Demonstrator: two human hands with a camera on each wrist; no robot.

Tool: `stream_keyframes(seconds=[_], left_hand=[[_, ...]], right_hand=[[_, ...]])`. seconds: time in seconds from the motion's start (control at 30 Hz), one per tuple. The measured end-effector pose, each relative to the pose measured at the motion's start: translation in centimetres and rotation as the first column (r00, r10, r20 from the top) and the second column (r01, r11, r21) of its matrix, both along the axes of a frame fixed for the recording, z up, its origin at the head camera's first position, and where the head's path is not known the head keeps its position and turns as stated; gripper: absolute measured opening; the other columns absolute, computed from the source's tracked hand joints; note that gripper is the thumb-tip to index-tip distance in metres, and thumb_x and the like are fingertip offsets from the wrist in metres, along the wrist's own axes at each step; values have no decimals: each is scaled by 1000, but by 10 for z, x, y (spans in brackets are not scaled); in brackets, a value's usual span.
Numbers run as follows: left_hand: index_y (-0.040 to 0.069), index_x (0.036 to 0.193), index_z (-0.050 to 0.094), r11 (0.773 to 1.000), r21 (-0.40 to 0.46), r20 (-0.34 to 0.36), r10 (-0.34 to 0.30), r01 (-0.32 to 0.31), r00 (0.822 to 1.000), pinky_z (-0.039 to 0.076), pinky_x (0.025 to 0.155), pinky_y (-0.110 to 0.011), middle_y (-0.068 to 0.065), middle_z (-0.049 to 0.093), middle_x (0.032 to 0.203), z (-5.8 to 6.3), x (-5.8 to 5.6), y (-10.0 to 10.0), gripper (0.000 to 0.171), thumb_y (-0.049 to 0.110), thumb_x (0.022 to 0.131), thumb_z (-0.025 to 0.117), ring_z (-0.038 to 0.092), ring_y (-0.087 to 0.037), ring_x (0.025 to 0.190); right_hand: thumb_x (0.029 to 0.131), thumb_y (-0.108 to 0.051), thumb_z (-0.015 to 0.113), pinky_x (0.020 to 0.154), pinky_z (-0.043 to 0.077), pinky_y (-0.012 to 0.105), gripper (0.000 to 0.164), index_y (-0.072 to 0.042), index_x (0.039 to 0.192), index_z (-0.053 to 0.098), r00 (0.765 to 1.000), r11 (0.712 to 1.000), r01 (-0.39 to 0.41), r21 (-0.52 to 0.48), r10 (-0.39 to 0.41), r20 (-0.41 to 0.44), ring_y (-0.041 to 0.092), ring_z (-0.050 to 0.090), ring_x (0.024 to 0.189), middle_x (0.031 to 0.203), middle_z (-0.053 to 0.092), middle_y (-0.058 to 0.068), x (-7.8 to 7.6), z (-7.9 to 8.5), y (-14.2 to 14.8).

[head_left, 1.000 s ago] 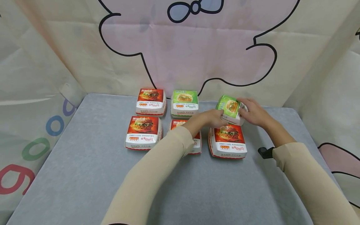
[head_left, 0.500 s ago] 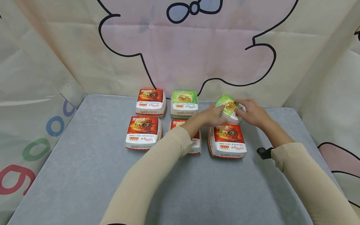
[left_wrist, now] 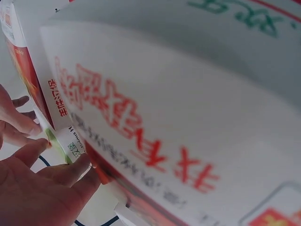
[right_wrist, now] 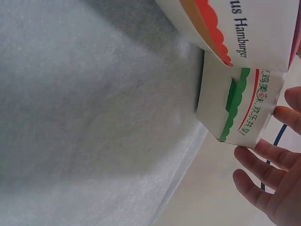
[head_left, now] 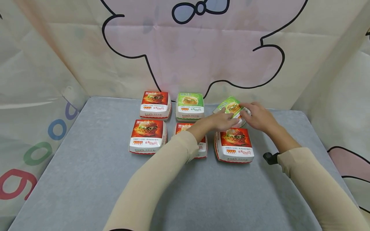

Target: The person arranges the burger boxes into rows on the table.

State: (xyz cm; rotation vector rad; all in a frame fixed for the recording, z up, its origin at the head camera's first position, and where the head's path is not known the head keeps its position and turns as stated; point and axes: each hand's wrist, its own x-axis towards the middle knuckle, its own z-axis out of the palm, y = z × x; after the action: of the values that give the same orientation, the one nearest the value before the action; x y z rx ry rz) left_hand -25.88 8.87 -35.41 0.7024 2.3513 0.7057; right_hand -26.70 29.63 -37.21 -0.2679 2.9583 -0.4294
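Note:
A green-and-white hamburger box lies turned at an angle at the back right of the table. My left hand touches its near left side with fingers fairly straight. At its right side my right hand rests thumb and fingertips on the box. In the right wrist view, the fingers are spread along the box edge. Just in front sits a red-and-white hamburger box. Another red box is partly hidden under my left forearm. A close box side fills much of the left wrist view.
Two red boxes stand one behind the other on the left. A second green box stands at the back middle. The grey cloth-covered table meets a printed curtain behind the boxes.
The green box between my hands has turned counterclockwise and shifted slightly left. Both hands moved with it, the right one a little leftward. The other boxes stay put.

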Motion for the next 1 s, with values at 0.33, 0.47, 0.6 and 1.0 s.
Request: stream_keyframes(seconds=[0.33,0.47,0.6,1.0], left_hand=[[19,158,30,999,6,28,46,-46,999,15,120,-46,-4,3,167,-3,0,-1,73,64,102,14,7,-21,153],[19,157,31,999,10,26,42,-42,999,14,121,-45,-3,5,167,-4,-1,-1,72,62,103,15,3,-19,153],[18,157,32,999,8,15,37,-37,999,14,121,-43,-3,7,167,-4,-1,0,71,61,103,16,2,-17,153],[18,158,30,1000,-2,11,28,-28,1000,15,121,-43,-4,3,167,-4,-2,-1,70,60,104,19,7,-20,153]], right_hand=[[102,-26,44,105,29,69,52,-1,147,44,999,999,-47,-16,47,-4,50,33,136,146,41,31,-3,3,3],[101,-20,45,105,28,70,50,0,148,43,995,994,-97,-48,98,16,50,32,137,148,39,30,-3,4,4],[101,-15,46,106,27,70,50,-1,149,41,991,990,-118,-74,122,51,49,30,138,150,36,30,-4,7,6],[98,-11,51,106,27,70,52,0,148,42,981,979,-166,-122,176,78,49,31,138,150,37,31,-8,9,8]])
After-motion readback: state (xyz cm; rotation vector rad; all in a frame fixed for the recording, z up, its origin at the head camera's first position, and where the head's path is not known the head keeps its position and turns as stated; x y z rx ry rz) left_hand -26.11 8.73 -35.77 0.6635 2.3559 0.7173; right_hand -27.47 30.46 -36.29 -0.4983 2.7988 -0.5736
